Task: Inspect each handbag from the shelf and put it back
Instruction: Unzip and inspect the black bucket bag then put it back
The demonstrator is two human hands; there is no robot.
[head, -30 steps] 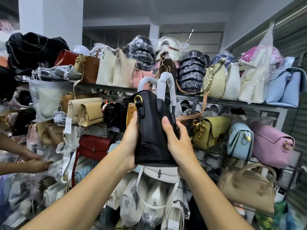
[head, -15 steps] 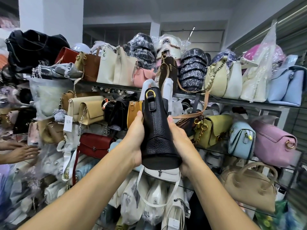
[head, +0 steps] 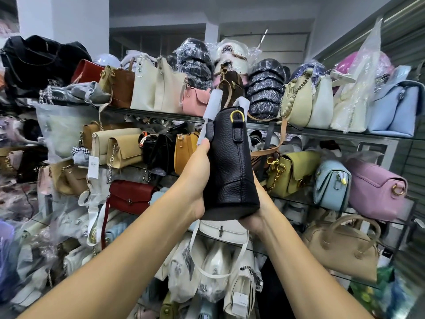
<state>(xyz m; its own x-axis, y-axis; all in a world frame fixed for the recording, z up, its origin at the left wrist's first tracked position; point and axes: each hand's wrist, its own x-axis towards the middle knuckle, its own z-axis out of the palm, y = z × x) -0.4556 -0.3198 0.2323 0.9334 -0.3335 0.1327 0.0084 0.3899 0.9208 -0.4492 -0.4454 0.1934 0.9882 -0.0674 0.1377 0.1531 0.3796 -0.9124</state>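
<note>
A black pebbled-leather handbag [head: 230, 162] with a gold ring and paper-wrapped white handles is held upright in front of the shelf [head: 147, 112], its narrow side turned towards me. My left hand [head: 197, 178] grips its left side, thumb up along the edge. My right hand [head: 258, 210] cups its bottom right corner, mostly hidden behind the bag. The glass shelves are packed with many handbags.
Top shelf holds cream totes [head: 158, 88], a pink bag [head: 195, 100] and a light blue bag [head: 395, 109]. Middle rows carry a red clutch [head: 131, 196], an olive bag [head: 294, 171], a lilac bag [head: 374, 192] and a beige bag [head: 342, 247]. White bags [head: 218, 261] hang below my hands.
The black bag has been turned further, so its narrow side with the gold ring faces me. It also moved slightly right. The other person's hands at the left edge are gone from view.
</note>
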